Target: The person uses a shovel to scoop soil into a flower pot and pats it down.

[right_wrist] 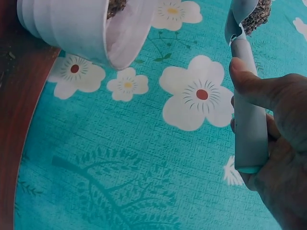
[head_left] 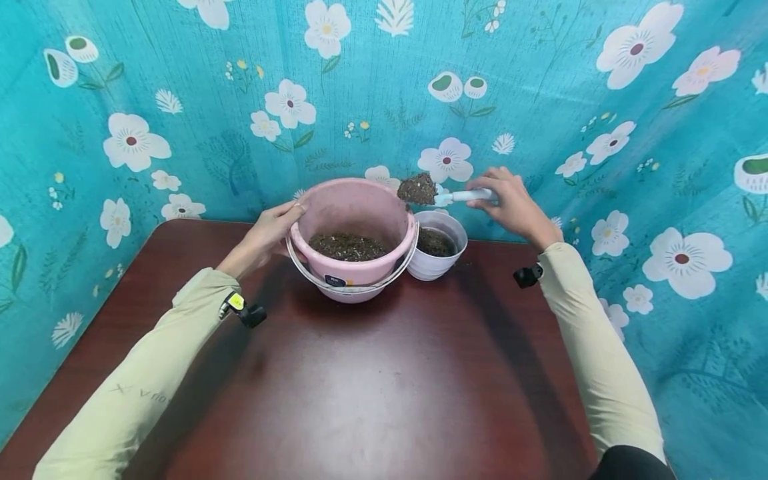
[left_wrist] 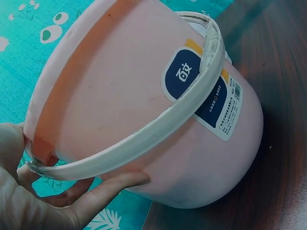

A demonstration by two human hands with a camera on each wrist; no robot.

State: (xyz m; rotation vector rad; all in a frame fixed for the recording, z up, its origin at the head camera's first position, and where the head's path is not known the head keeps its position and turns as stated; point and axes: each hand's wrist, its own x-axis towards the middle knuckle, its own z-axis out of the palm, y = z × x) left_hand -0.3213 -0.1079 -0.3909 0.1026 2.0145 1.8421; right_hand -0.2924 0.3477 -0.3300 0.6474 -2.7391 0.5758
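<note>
Teal curtain (head_left: 360, 87) behind, trowel (head_left: 445, 199) juts leftward from right grip (head_left: 510, 202).

Table (head_left: 372, 400), dark reddish-brown, glossy, rounded at the far-left corner. Directly on it, near the far edge: pink bucket (head_left: 366, 274) and, just beside, white pot (head_left: 429, 268), perhaps touching, though partly hidden.
</note>
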